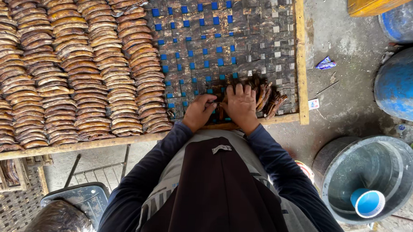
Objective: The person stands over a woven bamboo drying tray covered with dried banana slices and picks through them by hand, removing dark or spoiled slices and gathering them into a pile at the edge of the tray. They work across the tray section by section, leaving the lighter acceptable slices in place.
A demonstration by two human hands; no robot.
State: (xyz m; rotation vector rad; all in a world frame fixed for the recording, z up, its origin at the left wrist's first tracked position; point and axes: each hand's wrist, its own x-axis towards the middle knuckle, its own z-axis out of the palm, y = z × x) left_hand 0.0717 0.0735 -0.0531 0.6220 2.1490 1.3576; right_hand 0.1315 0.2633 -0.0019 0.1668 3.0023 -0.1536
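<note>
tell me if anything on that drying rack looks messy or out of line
Yes. Most banana slices lie in tidy overlapping columns, but the pile under the right hand and beside the left hand is a loose, jumbled heap. A small wrapper also lies on the ground.

Dark brown dried-banana pile (265, 97), heaped at woven rack's (246, 35) near edge.

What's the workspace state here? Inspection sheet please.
Surface: woven tray with wooden frame, blue gaps showing, right part bare.
Job's things: loose pile of brown dried pieces; overlapping rows fill the left.
Clutter: wrapper and small card on the ground.
Hands: left hand fingering pieces; right hand flat on the pile.
Cables: nothing seen.
Surroundings: grey tub holding a blue cup; blue barrel.
</note>
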